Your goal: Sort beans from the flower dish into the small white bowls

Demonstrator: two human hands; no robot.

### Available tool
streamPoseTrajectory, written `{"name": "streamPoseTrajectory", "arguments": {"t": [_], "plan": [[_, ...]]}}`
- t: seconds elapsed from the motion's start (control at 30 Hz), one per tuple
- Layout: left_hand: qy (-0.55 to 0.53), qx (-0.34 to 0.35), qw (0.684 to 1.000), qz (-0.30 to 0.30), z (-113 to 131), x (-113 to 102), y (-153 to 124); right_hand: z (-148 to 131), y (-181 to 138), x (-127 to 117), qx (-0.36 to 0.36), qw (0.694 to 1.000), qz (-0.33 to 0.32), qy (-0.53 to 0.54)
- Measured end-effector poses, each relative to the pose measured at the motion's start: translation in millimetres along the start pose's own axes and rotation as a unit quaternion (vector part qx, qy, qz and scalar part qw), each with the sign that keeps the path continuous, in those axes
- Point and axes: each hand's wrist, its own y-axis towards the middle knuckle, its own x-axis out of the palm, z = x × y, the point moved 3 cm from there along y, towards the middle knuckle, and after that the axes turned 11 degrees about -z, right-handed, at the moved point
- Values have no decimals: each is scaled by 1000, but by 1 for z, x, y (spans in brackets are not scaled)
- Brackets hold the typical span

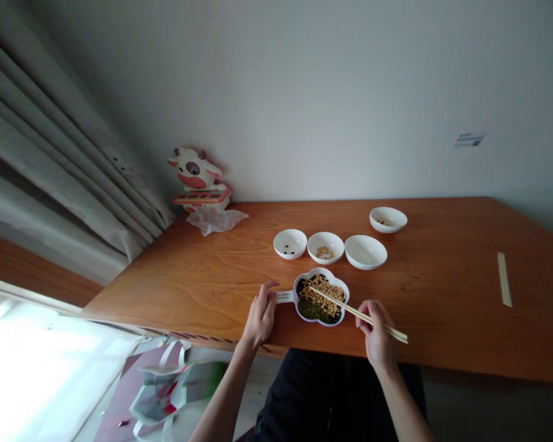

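Note:
A flower-shaped dish (296, 304) with a short labelled handle stands near the table's front edge. Yellow soybeans (334, 292), black beans (303, 287) and green mung beans (316, 310) fill it. At its left, my left hand (260, 314) is closed around the handle's end. My right hand (376, 334) grips a pair of wooden chopsticks (350, 309), their tips over the beans. Behind the dish stand three white bowls in a row: the left bowl (290, 236) has a few black beans, the middle bowl (325, 239) some soybeans, and no beans show in the right bowl (365, 258).
Farther back on the wooden table (442, 276) is another white bowl (388, 227) with a few small bits inside. A cow toy piano (200, 184) and a crumpled plastic bag (216, 220) sit at the back left. A chopstick wrapper (504, 279) lies at right.

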Motion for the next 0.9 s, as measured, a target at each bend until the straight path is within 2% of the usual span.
{"name": "streamPoseTrajectory", "arguments": {"t": [0.23,0.57,0.9], "plan": [[-9,-20,1000,-8,2,0,-4,-5,-5,-2,5,1000,5,-1],[9,-16,999,-33,6,-3,-28,-17,-18,-2,-29,999,36,6],[151,86,982,-78,11,-8,-33,-44,-28,4,7,999,40,-29]]}}
